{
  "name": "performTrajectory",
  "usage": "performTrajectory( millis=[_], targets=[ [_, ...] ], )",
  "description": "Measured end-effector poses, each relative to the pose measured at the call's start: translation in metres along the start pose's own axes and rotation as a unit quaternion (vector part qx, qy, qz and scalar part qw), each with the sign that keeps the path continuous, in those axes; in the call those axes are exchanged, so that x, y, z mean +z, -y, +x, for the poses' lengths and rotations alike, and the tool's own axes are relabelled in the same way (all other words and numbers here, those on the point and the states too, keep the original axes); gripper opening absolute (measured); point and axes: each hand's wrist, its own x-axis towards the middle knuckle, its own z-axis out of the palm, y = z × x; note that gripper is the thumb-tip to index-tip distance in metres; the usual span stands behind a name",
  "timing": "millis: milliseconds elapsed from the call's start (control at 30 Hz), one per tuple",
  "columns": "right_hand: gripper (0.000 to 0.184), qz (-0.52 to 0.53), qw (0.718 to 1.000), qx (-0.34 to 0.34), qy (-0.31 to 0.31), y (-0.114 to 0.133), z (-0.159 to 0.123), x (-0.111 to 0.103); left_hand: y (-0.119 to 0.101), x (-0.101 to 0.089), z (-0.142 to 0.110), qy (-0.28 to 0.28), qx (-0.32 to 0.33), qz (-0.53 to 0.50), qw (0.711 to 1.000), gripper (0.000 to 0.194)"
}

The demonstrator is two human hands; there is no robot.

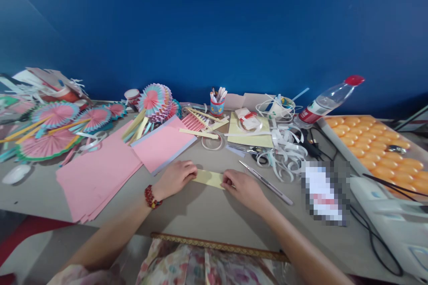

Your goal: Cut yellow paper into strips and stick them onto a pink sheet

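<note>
A short strip of pale yellow paper [210, 178] lies on the table between my two hands. My left hand [179, 176] has its fingers closed on the strip's left end. At the right end, my right hand [239, 183] pinches the paper between thumb and curled fingers. A silver craft knife [267, 182] rests just to the right of my right hand. Beyond my left hand lies a pink sheet with lilac edges [165, 142], close to a stack of larger pink sheets [100, 178].
Folded paper fans [60, 116] crowd the left side. A pen cup [217, 104] stands at the back. Curled white ribbon [284, 156], scissors [261, 156] and a leaning plastic bottle [327, 100] occupy the right. Black cables run beside a tray of orange domes [374, 147].
</note>
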Motion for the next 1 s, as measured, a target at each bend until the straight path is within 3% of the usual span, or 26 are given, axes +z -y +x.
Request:
performTrajectory(
  millis=[400, 500, 633, 1000],
  targets=[
    [0.005, -0.056, 0.998, -0.006, -0.009, 0.002, -0.004, 0.006, -0.002, 0.003, -0.004, -0.014, 0.008, 0.049, 0.999, 0.019],
    [0.003, -0.07, 0.997, -0.017, -0.013, 0.002, -0.005, 0.007, 0.0, 0.008, -0.007, -0.035, 0.046, 0.11, 0.992, 0.024],
    [0.0, -0.094, 0.994, -0.048, -0.027, -0.001, -0.006, 0.008, 0.003, 0.014, -0.007, -0.023, 0.128, 0.194, 0.972, 0.05],
    [0.003, -0.13, 0.987, -0.067, -0.064, -0.004, -0.007, 0.015, 0.001, 0.013, -0.007, -0.002, 0.204, 0.245, 0.948, 0.043]
  ],
)
